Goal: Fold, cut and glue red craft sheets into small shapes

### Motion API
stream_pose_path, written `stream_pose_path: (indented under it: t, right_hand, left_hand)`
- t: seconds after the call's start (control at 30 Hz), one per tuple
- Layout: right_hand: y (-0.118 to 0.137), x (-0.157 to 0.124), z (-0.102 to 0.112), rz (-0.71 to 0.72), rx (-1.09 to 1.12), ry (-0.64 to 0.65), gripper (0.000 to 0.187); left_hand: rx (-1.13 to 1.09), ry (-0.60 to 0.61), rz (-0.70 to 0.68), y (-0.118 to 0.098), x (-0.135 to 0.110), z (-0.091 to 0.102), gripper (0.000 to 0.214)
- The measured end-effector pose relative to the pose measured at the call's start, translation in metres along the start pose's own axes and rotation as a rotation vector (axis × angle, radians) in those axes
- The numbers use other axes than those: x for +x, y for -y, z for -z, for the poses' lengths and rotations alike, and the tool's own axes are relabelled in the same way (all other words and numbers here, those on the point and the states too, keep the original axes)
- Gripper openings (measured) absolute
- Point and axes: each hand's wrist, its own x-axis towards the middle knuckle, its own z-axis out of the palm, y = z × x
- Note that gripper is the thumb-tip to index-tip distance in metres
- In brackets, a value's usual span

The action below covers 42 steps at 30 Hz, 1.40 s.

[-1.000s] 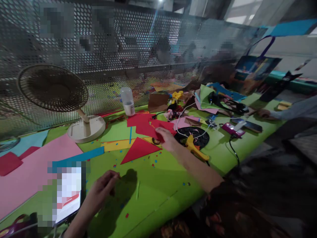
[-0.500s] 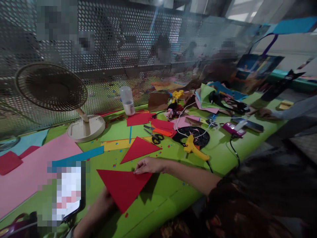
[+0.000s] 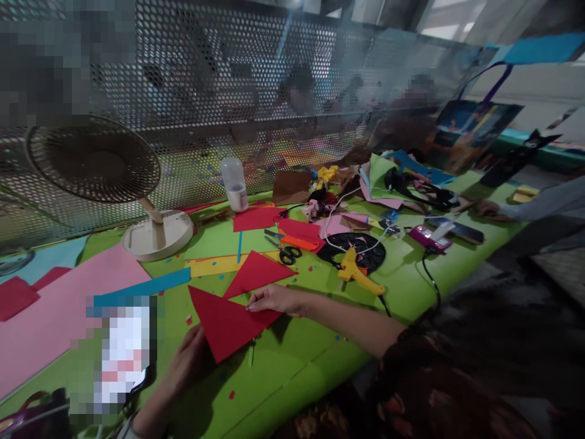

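My right hand (image 3: 272, 299) pinches a red paper triangle (image 3: 228, 323) along its upper edge, fingers closed. My left hand (image 3: 188, 358) is at the paper's left edge with fingers bent against it; some fingertips are hidden behind the sheet. The triangle is held tilted above the green tabletop (image 3: 274, 396). A second red triangle (image 3: 258, 273) lies just behind it, partly covered. Black-handled scissors (image 3: 287, 251) lie beyond that one, beside an orange cutter (image 3: 299, 242). A yellow glue gun (image 3: 359, 274) rests to the right of my right hand.
A fan (image 3: 158, 235) stands at the back left, near a pink sheet (image 3: 82, 299) and a blue strip (image 3: 144, 288). A phone (image 3: 123, 353) stands at the left. Behind are a bottle (image 3: 235, 189) and a black round tray (image 3: 377, 253). Another person's hand (image 3: 489, 209) rests at far right.
The held red triangle has turned, its left corner rising and its lower corner moving up. My left hand has come out from beneath it to its left edge. My right hand has barely moved.
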Motion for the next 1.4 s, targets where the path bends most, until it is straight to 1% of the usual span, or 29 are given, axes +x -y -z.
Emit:
stream_pose_path:
  t: [0.07, 0.1, 0.17, 0.23, 0.33, 0.43, 0.5, 0.57, 0.63, 0.67, 0.73, 0.8, 0.83, 0.87, 0.93, 1.0, 1.07, 1.1, 1.2, 1.27, 1.33, 1.4]
  right_hand:
    - [0.000, 0.000, 0.000, 0.006, 0.011, -0.017, 0.034]
    - [0.001, -0.001, -0.001, 0.011, 0.012, -0.025, 0.034]
    - [0.000, -0.002, -0.003, 0.023, 0.007, -0.035, 0.035]
    - [0.000, -0.002, -0.004, 0.036, -0.008, -0.037, 0.037]
    - [0.001, -0.004, -0.006, 0.047, -0.052, -0.030, 0.039]
    - [0.006, -0.007, -0.002, 0.034, -0.125, -0.011, 0.035]
    - [0.011, -0.011, 0.004, 0.012, -0.166, 0.020, 0.034]
    - [0.017, -0.018, 0.011, -0.026, -0.194, 0.074, 0.035]
    - [0.020, -0.029, 0.019, -0.079, -0.226, 0.135, 0.038]
    - [0.022, -0.036, 0.023, -0.097, -0.249, 0.147, 0.039]
    - [0.022, -0.048, 0.031, -0.114, -0.296, 0.104, 0.039]
    - [0.021, -0.058, 0.036, -0.086, -0.340, 0.012, 0.036]
    - [0.021, -0.061, 0.037, -0.059, -0.360, -0.036, 0.034]
    - [0.020, -0.063, 0.037, -0.017, -0.376, -0.086, 0.033]
    - [0.018, -0.064, 0.031, 0.110, -0.415, -0.170, 0.032]
    - [0.018, -0.062, 0.020, 0.272, -0.498, -0.205, 0.041]
    - [0.018, -0.060, 0.008, 0.411, -0.618, -0.168, 0.054]
    - [0.019, -0.059, 0.003, 0.464, -0.685, -0.118, 0.055]
    - [0.020, -0.056, -0.006, 0.611, -0.869, 0.084, 0.037]
    - [0.020, -0.053, -0.005, 0.697, -0.955, 0.162, 0.030]
    - [0.019, -0.049, -0.002, 0.774, -0.977, 0.158, 0.030]
    - [0.018, -0.045, 0.000, 0.883, -0.944, 0.094, 0.031]
  left_hand:
    - [-0.207, -0.013, 0.080, -0.006, 0.000, -0.004, 0.075]
    - [-0.268, 0.009, 0.108, -0.009, -0.002, -0.006, 0.076]
    - [-0.290, 0.009, 0.133, -0.016, -0.004, -0.007, 0.072]
    - [-0.230, -0.019, 0.134, -0.019, -0.006, -0.007, 0.059]
    - [-0.139, -0.013, 0.088, -0.020, -0.006, -0.008, 0.046]
    - [-0.134, 0.007, 0.017, -0.021, -0.006, -0.011, 0.042]
    - [-0.180, -0.038, -0.016, -0.023, -0.008, -0.014, 0.043]
    - [-0.240, -0.079, -0.014, -0.026, -0.008, -0.015, 0.041]
    - [-0.320, -0.100, -0.038, -0.029, -0.007, -0.014, 0.034]
    - [-0.364, -0.130, -0.045, -0.030, -0.007, -0.012, 0.030]
    - [-0.448, -0.159, -0.067, -0.032, -0.005, -0.008, 0.024]
    - [-0.487, -0.166, -0.075, -0.033, -0.005, -0.005, 0.021]
    - [-0.498, -0.164, -0.075, -0.033, -0.006, -0.004, 0.020]
    - [-0.488, -0.136, -0.067, -0.034, -0.007, -0.004, 0.021]
    - [-0.441, -0.041, -0.022, -0.036, -0.010, -0.006, 0.023]
    - [-0.398, 0.056, 0.028, -0.038, -0.013, -0.010, 0.023]
    - [-0.368, 0.121, 0.060, -0.041, -0.015, -0.014, 0.021]
    - [-0.359, 0.139, 0.068, -0.042, -0.015, -0.016, 0.020]
    - [-0.342, 0.170, 0.085, -0.046, -0.015, -0.018, 0.018]
    - [-0.346, 0.185, 0.092, -0.047, -0.013, -0.017, 0.018]
    - [-0.390, 0.182, 0.091, -0.046, -0.012, -0.017, 0.021]
    - [-0.496, 0.194, 0.084, -0.041, -0.010, -0.016, 0.028]
